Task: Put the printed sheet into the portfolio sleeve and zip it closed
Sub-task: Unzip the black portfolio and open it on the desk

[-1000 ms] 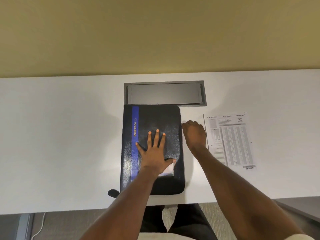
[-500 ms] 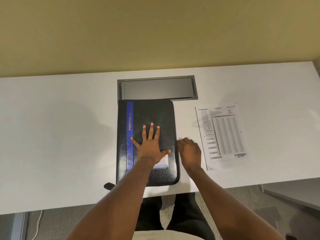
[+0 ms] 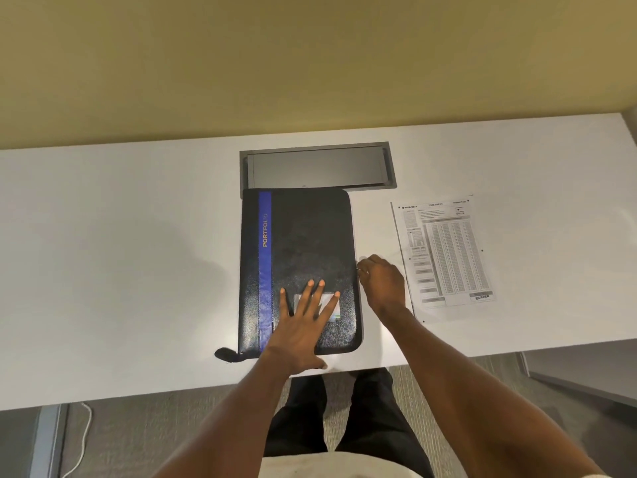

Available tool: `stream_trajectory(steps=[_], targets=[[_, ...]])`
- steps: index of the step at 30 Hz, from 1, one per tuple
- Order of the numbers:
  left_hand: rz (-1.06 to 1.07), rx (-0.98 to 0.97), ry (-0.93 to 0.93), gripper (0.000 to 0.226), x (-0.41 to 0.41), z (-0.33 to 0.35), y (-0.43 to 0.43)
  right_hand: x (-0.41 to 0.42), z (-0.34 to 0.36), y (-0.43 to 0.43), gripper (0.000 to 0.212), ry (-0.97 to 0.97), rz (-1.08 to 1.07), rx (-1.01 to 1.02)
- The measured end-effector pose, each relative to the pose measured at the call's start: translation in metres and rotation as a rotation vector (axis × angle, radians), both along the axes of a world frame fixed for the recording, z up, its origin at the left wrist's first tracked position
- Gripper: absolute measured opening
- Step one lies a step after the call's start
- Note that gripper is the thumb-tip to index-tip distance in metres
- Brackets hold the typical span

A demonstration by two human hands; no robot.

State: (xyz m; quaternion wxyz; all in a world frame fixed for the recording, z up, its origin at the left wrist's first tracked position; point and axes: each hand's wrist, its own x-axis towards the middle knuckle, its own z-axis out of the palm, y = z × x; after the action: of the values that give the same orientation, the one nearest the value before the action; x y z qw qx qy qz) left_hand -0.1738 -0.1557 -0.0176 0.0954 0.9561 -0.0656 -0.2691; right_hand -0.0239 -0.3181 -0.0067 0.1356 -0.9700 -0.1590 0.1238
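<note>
While your left hand (image 3: 303,326) lies flat with its fingers spread on the lower half of the black portfolio (image 3: 300,270), your right hand (image 3: 382,284) sits curled at the portfolio's right edge, about halfway down its length. Your right fingertips (image 3: 363,265) are pinched together at that edge, and something small and pale shows between them; it may be the zipper pull, but it is too small to tell for sure. Your left palm presses the cover, and several of your left fingers lie over a small clear window pocket (image 3: 319,307) in the lower part of the cover.

Closed and flat, the portfolio rests on the white desk (image 3: 120,253), with a blue stripe (image 3: 264,270) running down its left side bearing the word PORTFOLIO in gold letters. A short black tab (image 3: 225,354) sticks out from its lower left corner onto the desk. Its top edge lies just at the front edge of the grey recessed panel (image 3: 317,167) set into the desk.

Your printed sheet (image 3: 444,253) lies face up on the desk to the right of the portfolio, outside it, just beside your right hand and slightly tilted. Its print is mostly a dense table of small rows.

Below the desk edge you can see your dark trousers (image 3: 344,415) and a grey carpet (image 3: 155,436), with a white cable (image 3: 84,439) at the lower left.
</note>
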Motion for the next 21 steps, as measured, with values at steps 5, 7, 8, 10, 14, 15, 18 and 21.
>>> stream_trajectory(steps=[5,7,8,10,14,15,18,21], targets=[[0.044,-0.005,-0.002,0.129,0.003,0.005,-0.004,0.002,-0.001,0.0,0.018,-0.008,-0.005,-0.006],[0.062,-0.014,0.007,0.127,0.006,0.006,-0.005,0.002,-0.003,-0.001,0.02,-0.018,-0.01,-0.016],[0.07,-0.019,0.009,0.127,0.009,0.006,-0.005,0.003,-0.003,-0.002,0.022,-0.021,-0.014,-0.015],[0.076,-0.025,0.008,0.126,0.015,0.007,-0.006,0.003,-0.002,-0.005,0.024,-0.021,-0.013,-0.013],[0.084,-0.037,0.012,0.123,0.022,0.008,-0.008,-0.005,-0.001,-0.016,0.027,-0.003,-0.011,-0.023],[0.083,-0.035,0.014,0.123,0.022,0.008,-0.008,-0.009,0.0,-0.019,0.027,0.009,-0.023,-0.013],[0.072,-0.028,0.016,0.121,0.021,0.009,-0.008,-0.03,0.003,-0.026,0.023,0.031,-0.093,0.074],[0.069,-0.04,0.015,0.119,0.02,0.012,-0.008,-0.06,0.002,-0.037,0.015,0.034,-0.165,0.167]])
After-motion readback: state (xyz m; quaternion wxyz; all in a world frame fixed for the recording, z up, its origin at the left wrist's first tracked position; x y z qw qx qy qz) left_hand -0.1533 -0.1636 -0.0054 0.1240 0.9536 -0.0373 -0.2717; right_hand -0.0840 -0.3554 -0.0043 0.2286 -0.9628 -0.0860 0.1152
